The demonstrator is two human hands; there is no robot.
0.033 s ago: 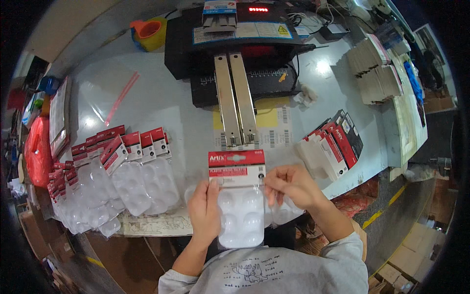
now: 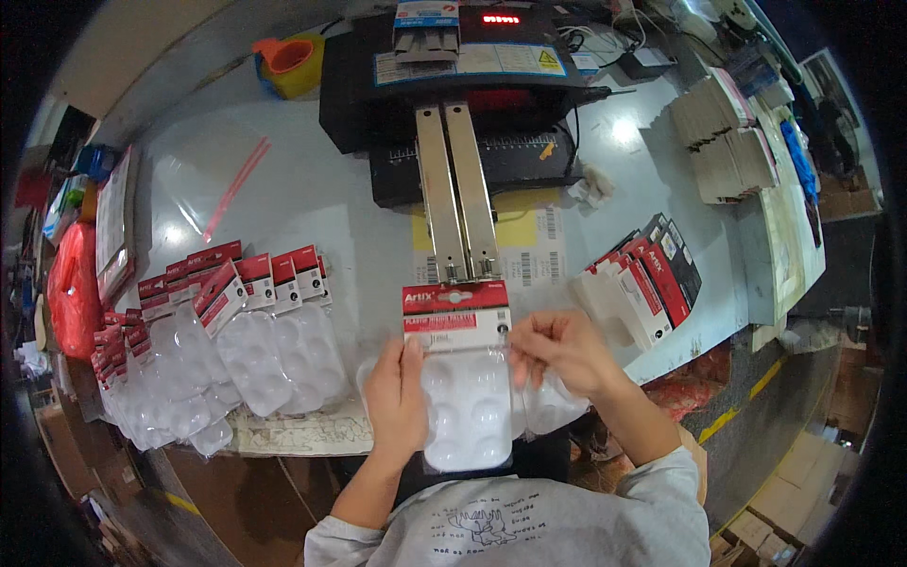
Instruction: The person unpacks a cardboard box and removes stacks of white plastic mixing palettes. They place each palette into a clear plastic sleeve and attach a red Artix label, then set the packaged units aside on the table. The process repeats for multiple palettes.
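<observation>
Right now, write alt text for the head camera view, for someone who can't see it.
A person's left hand and right hand hold a bagged white palette by its edges, its red-and-white header card near the end of two metal rails on a black machine. More bagged palettes lie on the grey table at left.
</observation>
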